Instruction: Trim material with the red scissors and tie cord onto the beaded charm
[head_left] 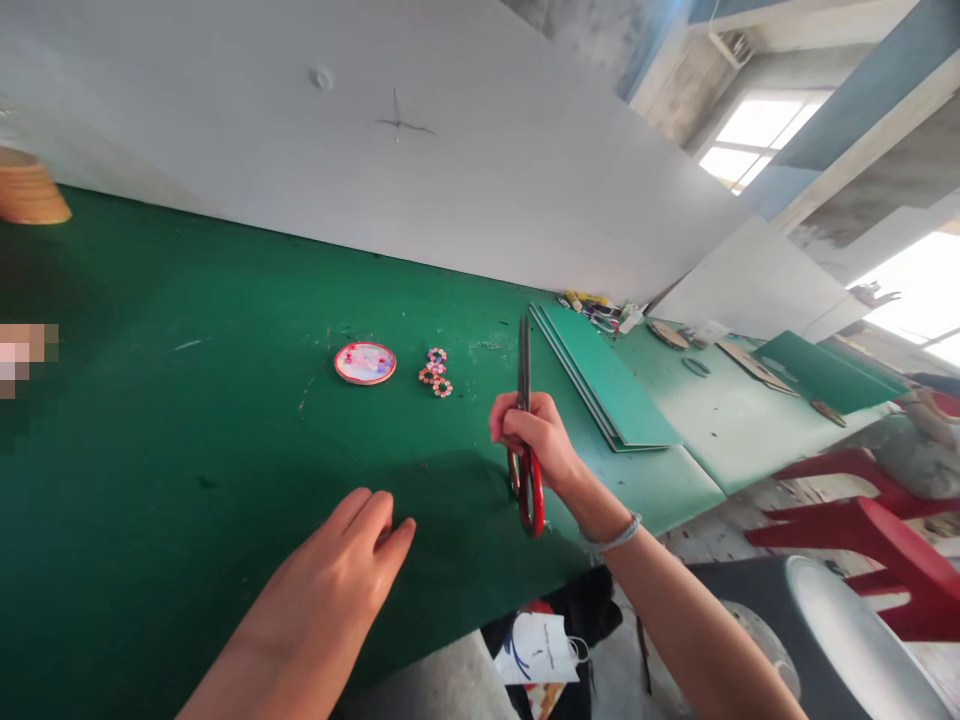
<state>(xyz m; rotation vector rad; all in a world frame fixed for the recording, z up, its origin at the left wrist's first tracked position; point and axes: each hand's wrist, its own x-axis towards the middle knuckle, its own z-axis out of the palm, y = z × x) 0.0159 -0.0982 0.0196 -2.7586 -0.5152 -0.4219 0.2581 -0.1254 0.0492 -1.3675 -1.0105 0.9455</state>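
Note:
My right hand [534, 430] is closed around a pair of scissors [525, 350] with red handles. Their grey blades are together and point away from me, toward the back of the table. My left hand [358, 550] hovers over the near part of the green table, fingers curled and thumb sticking out; nothing shows in it, though its palm is hidden. Beyond the hands lies a round, red-rimmed piece [365, 363] with a pale, colourful face. Just right of it is a small cluster of pink flower-like rings [436, 373].
Green boards [600, 375] lie stacked to the right, with small tools and bottles [600, 308] behind them. A white panel [337, 170] borders the table's back. Red stools [870, 550] and a white paper bag [538, 648] are below the table. An orange-brown object [31, 188] sits far left.

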